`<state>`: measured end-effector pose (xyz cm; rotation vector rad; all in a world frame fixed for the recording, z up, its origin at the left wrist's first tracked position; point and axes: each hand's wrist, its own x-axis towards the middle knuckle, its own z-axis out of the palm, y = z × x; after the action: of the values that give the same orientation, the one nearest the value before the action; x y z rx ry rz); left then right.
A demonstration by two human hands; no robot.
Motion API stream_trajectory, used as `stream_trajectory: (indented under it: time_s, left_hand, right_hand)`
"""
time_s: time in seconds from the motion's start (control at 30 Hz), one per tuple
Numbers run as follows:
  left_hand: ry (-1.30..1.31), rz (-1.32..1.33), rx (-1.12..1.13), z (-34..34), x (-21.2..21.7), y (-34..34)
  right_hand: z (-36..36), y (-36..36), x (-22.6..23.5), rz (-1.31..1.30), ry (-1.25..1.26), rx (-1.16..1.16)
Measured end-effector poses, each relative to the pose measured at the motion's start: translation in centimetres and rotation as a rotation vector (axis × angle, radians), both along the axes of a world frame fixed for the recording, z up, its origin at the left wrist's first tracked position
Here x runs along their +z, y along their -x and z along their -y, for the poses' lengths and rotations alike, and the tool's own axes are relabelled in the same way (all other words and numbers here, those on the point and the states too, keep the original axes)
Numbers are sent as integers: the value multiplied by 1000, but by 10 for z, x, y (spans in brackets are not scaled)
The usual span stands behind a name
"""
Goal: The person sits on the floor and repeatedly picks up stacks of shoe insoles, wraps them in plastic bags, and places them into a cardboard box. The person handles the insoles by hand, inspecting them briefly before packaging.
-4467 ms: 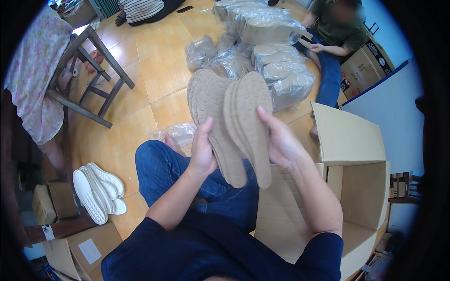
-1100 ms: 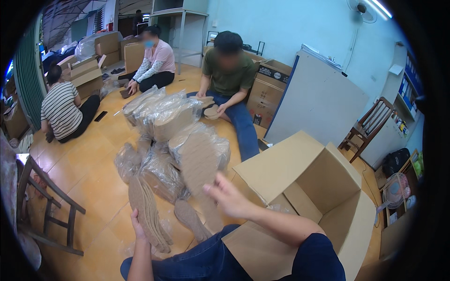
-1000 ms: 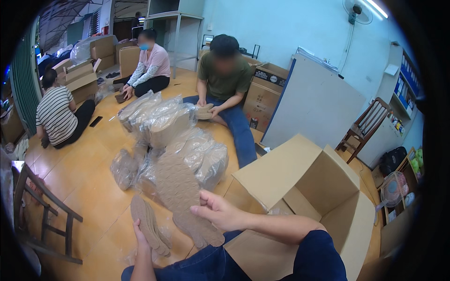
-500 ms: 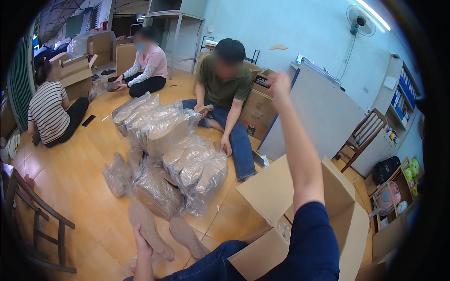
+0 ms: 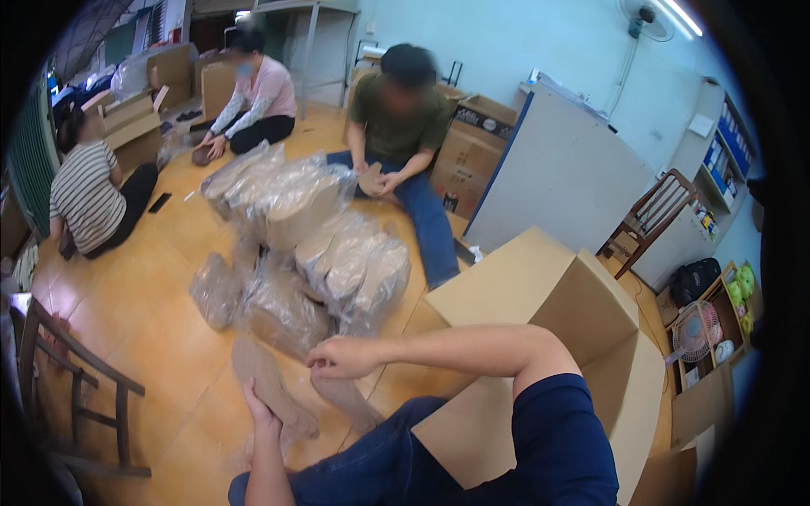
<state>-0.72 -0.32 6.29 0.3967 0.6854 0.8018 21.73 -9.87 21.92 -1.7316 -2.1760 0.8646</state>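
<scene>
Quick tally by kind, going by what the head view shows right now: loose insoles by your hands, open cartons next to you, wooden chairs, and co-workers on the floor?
Loose tan cardboard-coloured insoles: 2, one in the left hand at, one under the right hand at
Big open brown cardboard carton: 1
Wooden chairs: 2
Seated co-workers: 3
Total: 8

We see a glossy orange wooden floor [image 5: 126,320] carrying a heap of clear plastic bags stuffed with tan insoles [image 5: 312,244], a big open cardboard box [image 5: 548,295] and a dark wooden chair [image 5: 76,396]
</scene>
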Motion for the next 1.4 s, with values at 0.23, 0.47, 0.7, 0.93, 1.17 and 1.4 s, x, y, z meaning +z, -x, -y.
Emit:
stream_trajectory:
  time_s: [0.23, 0.47, 0.7, 0.93, 1.17, 1.4]
  left_hand:
    - [27, 49, 43, -7, -10, 12]
    - [-349, -706, -64, 8, -36, 3]
    - [-701, -1370, -464, 27, -54, 5]
    - [-774, -1459, -485, 37, -70, -2]
    - [-1001, -1361, -438, 28, -59, 1]
    - [-1050, -1238, -653, 31, -61, -9]
  right_hand:
    - [-36, -56, -98, 585, 399, -235]
    - [18, -10, -211, -167, 530, -1066]
    - [24, 1, -249, -497, 595, -1201]
    - [9, 43, -250, -311, 508, -1103]
    - [13, 75, -204, -213, 213, -1225]
    - [13, 106, -204, -470, 241, -1567]
